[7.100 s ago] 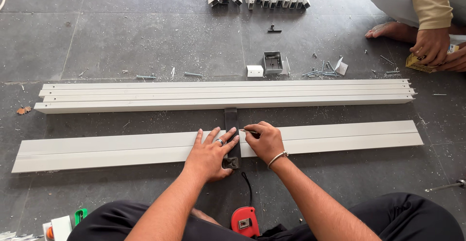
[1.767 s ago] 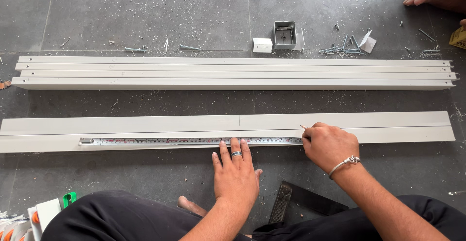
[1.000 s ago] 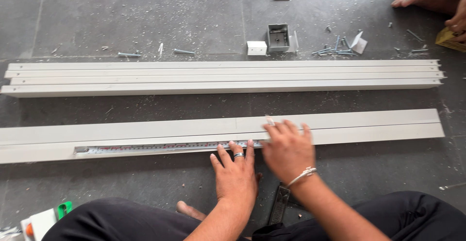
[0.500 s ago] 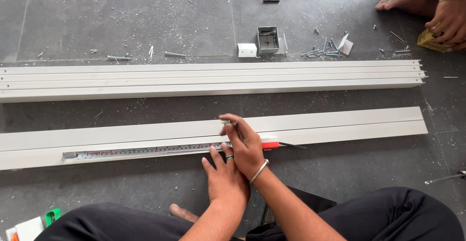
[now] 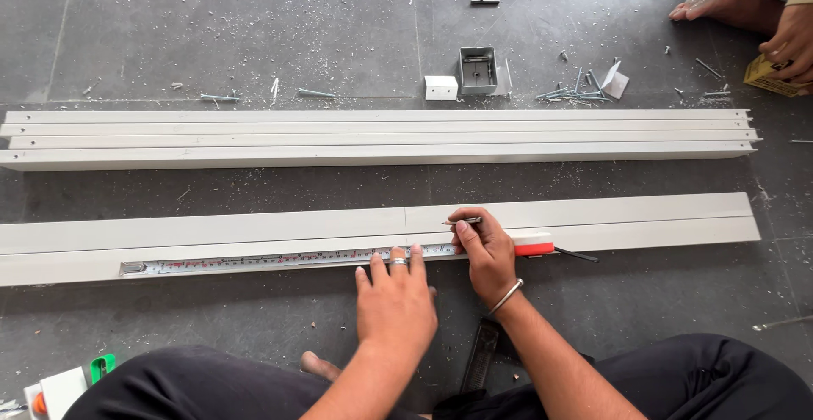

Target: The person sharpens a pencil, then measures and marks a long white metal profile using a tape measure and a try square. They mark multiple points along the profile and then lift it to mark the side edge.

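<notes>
Your left hand sits flat just below the middle of the frame, fingers spread, fingertips pressing down on the tape measure. It's not wrapped around anything, just pinning the blade. The tape runs along the lower edge of the near white panel, from its hook end at lower left over to its red and white case, which sits on the panel just right of your right hand.

Your right hand is right beside the left one, a bit right of center, pinched tight around a thin pencil. The tip pokes out to the left and rests on the panel just above the tape. There's a bangle on that wrist and a ring on your left hand.

The near panel lies straight across the frame on the grey floor. Above it, well apart, is a bundle of long white profiles lying parallel. Further up in the center you've got a small metal bracket with a little white block just beside it, and loose screws scattered to the right.

In the top right corner, another person's hand holds a yellow packet, with a bare foot near it. A dark tool lies on the floor between your legs at the bottom.
</notes>
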